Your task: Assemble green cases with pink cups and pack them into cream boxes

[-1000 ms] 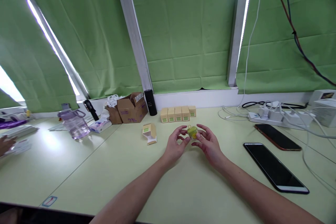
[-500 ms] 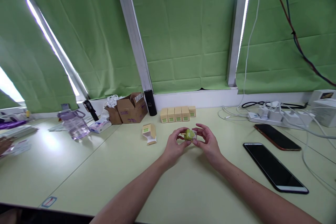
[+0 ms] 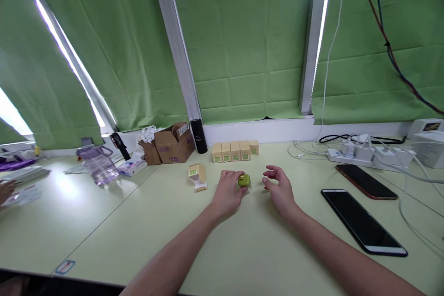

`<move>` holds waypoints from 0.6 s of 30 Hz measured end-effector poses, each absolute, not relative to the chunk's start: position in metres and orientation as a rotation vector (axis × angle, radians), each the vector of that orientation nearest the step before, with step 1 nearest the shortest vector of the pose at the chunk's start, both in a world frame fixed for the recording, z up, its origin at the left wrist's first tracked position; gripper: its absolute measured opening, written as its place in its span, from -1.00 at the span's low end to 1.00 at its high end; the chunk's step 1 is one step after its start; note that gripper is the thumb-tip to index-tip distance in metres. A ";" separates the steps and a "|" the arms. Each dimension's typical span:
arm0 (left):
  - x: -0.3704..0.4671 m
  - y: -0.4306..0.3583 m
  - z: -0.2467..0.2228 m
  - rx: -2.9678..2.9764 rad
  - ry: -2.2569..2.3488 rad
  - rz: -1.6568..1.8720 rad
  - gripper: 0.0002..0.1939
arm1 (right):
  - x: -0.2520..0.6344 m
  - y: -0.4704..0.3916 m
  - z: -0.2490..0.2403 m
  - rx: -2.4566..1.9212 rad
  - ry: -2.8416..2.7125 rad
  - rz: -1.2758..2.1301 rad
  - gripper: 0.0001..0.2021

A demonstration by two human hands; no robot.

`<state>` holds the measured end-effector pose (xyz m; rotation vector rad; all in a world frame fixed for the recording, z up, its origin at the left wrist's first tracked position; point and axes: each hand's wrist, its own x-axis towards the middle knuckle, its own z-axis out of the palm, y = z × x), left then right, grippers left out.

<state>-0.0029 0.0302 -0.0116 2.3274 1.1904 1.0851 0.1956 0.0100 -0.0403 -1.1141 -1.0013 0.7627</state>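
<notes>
A small green item (image 3: 244,180) with a clear part under it is between the thumb and fingers of my left hand (image 3: 227,193), low over the table. My right hand (image 3: 280,190) is off to the right of it, fingers curved and apart, holding nothing. To the left of my left hand lies an opened kraft box (image 3: 197,176) with its flap folded out toward me. Several closed kraft boxes (image 3: 231,151) with green labels are lined up side by side beyond my hands.
Two phones (image 3: 362,221) (image 3: 366,180) and a white power strip (image 3: 370,157) with cables lie at the right. A brown carton (image 3: 175,144), a black cylinder (image 3: 199,136) and a purple bottle (image 3: 99,165) stand at the back left. Another person's hand (image 3: 6,190) shows at the far left edge.
My right hand has let go of the green item and moved right. The item has turned upright in my left hand and shifted slightly left and down.
</notes>
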 end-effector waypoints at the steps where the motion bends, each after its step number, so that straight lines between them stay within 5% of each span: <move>1: -0.004 0.030 -0.012 2.345 1.219 1.037 -0.57 | 0.196 0.010 -0.041 -1.117 -1.001 0.762 -0.57; 13: -0.007 0.035 -0.008 2.470 1.424 0.854 -0.47 | 0.194 0.008 -0.038 -1.116 -1.006 0.788 -0.59; 18: -0.033 0.055 0.014 2.448 2.007 0.971 -0.54 | 0.194 0.008 -0.037 -1.119 -0.998 0.782 -0.61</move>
